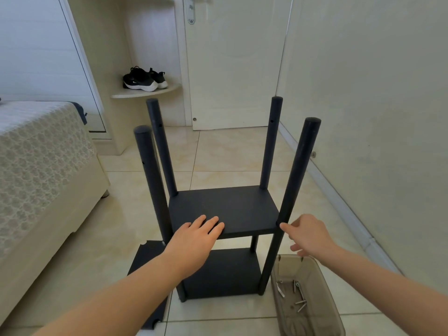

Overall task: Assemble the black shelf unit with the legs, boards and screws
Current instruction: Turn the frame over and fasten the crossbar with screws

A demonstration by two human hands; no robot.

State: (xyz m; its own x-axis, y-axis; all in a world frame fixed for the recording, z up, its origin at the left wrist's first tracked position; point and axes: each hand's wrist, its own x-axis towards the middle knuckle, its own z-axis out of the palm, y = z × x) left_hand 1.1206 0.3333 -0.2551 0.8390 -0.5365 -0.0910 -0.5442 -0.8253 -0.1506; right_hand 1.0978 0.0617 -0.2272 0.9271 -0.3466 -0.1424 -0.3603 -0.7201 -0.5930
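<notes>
The black shelf unit stands upright on the tiled floor, with several round legs [298, 170] rising above its middle board [232, 207] and a lower board [225, 272] beneath. My left hand [196, 241] lies flat, fingers straight, on the near left part of the middle board. My right hand [308, 235] reaches to the near right leg at board height, its index finger extended and touching the leg where the board meets it; I cannot tell whether it holds a screw. A loose black board [145, 260] lies flat on the floor at the left.
A translucent brown tray [322, 311] holding several screws and a hex key sits on the floor at the lower right. A bed with a lace cover [41, 170] is on the left. A wall runs along the right, and a closed door stands behind with shoes [143, 80] on a corner shelf.
</notes>
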